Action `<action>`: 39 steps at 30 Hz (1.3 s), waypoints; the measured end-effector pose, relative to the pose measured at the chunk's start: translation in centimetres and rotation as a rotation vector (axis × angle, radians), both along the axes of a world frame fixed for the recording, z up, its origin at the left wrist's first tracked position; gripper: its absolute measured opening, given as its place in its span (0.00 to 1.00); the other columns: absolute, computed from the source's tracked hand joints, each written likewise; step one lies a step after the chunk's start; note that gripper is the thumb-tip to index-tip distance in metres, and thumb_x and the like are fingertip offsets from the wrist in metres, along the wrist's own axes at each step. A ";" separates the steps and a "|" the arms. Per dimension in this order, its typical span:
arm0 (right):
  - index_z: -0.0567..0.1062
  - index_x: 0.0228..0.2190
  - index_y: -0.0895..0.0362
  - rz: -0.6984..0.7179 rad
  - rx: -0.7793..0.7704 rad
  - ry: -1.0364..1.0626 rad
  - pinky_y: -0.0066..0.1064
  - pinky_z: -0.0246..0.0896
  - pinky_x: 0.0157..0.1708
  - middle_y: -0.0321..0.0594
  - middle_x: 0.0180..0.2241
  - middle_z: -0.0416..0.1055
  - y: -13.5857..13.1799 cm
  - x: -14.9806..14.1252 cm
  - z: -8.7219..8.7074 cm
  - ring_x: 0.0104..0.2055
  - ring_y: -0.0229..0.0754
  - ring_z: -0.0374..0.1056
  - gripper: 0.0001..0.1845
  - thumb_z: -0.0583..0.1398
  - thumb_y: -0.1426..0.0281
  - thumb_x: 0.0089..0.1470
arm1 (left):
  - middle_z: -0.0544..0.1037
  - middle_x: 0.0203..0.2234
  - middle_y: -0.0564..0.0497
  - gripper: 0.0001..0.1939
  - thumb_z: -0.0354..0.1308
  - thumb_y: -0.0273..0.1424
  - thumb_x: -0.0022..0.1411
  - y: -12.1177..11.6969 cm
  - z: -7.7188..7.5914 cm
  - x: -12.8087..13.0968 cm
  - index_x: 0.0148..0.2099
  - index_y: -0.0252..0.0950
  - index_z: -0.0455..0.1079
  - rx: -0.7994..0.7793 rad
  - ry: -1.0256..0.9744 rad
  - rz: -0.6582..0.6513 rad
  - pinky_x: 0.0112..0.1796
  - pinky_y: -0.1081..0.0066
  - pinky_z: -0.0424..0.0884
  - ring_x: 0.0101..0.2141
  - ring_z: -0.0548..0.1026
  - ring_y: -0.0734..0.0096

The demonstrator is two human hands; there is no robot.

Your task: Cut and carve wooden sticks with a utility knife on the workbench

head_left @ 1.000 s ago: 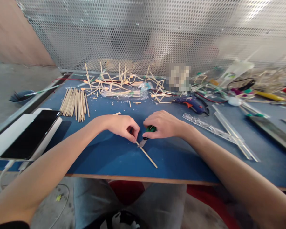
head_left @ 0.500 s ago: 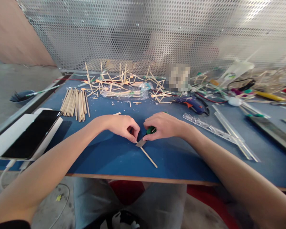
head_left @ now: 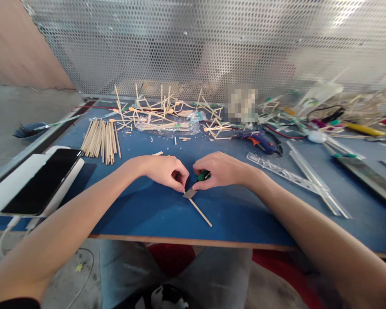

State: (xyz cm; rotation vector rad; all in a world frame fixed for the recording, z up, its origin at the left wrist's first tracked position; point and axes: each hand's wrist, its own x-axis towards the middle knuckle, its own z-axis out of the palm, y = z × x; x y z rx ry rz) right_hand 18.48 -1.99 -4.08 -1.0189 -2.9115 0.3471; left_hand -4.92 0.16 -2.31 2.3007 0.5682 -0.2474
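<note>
My left hand pinches the upper end of a thin wooden stick, which slants down to the right across the blue tabletop. In my right hand is a green-handled utility knife; the handle is mostly covered by my fingers. Its flat grey blade lies across the stick just below my left fingertips. How deep the edge sits in the wood cannot be seen. A short piece of stick lies behind my left wrist.
A bundle of wooden sticks and a phone lie at the left. Stick frames and plastic wrapping line the back. To the right are a glue gun, a clear ruler and a dark tray. Perforated metal rises behind.
Almost nothing differs. The blade and the free end of the stick have shifted by a hair; both hands keep the same grip.
</note>
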 end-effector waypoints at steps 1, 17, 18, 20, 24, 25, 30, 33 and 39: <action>0.72 0.27 0.53 -0.004 -0.003 -0.003 0.30 0.43 0.28 0.33 0.25 0.71 0.0 0.0 0.0 0.27 0.37 0.62 0.26 0.58 0.43 0.56 | 0.79 0.28 0.54 0.10 0.62 0.40 0.62 -0.1 0.0 0.0 0.36 0.39 0.77 0.010 -0.002 0.004 0.30 0.75 0.61 0.27 0.72 0.77; 0.71 0.28 0.53 -0.006 -0.002 -0.023 0.30 0.44 0.29 0.34 0.28 0.73 -0.1 -0.1 -0.1 0.30 0.38 0.66 0.27 0.56 0.43 0.59 | 0.80 0.29 0.55 0.15 0.64 0.47 0.60 -0.1 -0.4 0.2 0.36 0.40 0.77 0.003 -0.021 0.025 0.30 0.74 0.61 0.28 0.73 0.77; 0.71 0.28 0.53 -0.005 -0.002 -0.022 0.30 0.44 0.29 0.34 0.28 0.73 -0.1 -0.1 -0.1 0.30 0.38 0.66 0.27 0.56 0.43 0.59 | 0.80 0.29 0.55 0.15 0.64 0.46 0.60 -0.1 -0.4 0.2 0.36 0.39 0.77 0.001 -0.021 0.024 0.30 0.74 0.61 0.28 0.73 0.77; 0.71 0.28 0.53 0.001 -0.004 -0.022 0.30 0.44 0.29 0.34 0.28 0.73 -0.1 0.0 -0.1 0.30 0.38 0.66 0.27 0.55 0.43 0.59 | 0.80 0.29 0.55 0.15 0.64 0.46 0.60 -0.1 -0.4 0.2 0.36 0.39 0.77 -0.005 -0.022 0.023 0.30 0.74 0.61 0.28 0.73 0.77; 0.72 0.29 0.54 0.011 -0.009 -0.016 0.31 0.43 0.29 0.36 0.29 0.74 -0.1 0.0 0.0 0.30 0.39 0.66 0.27 0.53 0.45 0.62 | 0.79 0.28 0.56 0.15 0.64 0.46 0.59 0.0 -0.4 0.2 0.35 0.39 0.77 -0.018 -0.031 0.023 0.30 0.75 0.61 0.28 0.73 0.77; 0.72 0.29 0.54 0.013 -0.008 -0.014 0.31 0.43 0.29 0.37 0.29 0.74 0.0 0.0 0.0 0.30 0.39 0.66 0.27 0.51 0.46 0.64 | 0.79 0.27 0.56 0.15 0.64 0.47 0.59 0.0 -0.4 0.2 0.34 0.39 0.76 -0.017 -0.032 0.024 0.30 0.75 0.61 0.27 0.72 0.78; 0.72 0.29 0.54 0.025 0.010 -0.005 0.32 0.45 0.30 0.38 0.29 0.75 0.1 0.1 -0.2 0.31 0.39 0.67 0.26 0.47 0.51 0.69 | 0.77 0.26 0.56 0.16 0.65 0.47 0.59 0.2 -0.4 0.3 0.32 0.38 0.75 -0.009 -0.028 0.013 0.29 0.74 0.61 0.25 0.70 0.79; 0.72 0.29 0.54 0.031 0.030 0.021 0.32 0.46 0.31 0.38 0.29 0.75 0.2 0.2 -0.4 0.31 0.39 0.67 0.25 0.46 0.55 0.70 | 0.77 0.26 0.56 0.17 0.64 0.47 0.59 0.2 -0.4 0.2 0.32 0.38 0.75 -0.008 -0.027 0.008 0.29 0.74 0.61 0.25 0.70 0.78; 0.72 0.25 0.55 0.038 0.142 0.061 0.32 0.44 0.29 0.38 0.24 0.73 0.3 0.5 -0.7 0.27 0.37 0.63 0.26 0.48 0.56 0.69 | 0.77 0.25 0.56 0.16 0.64 0.47 0.59 0.3 -0.5 0.1 0.31 0.38 0.76 -0.007 -0.056 -0.008 0.29 0.74 0.60 0.25 0.70 0.79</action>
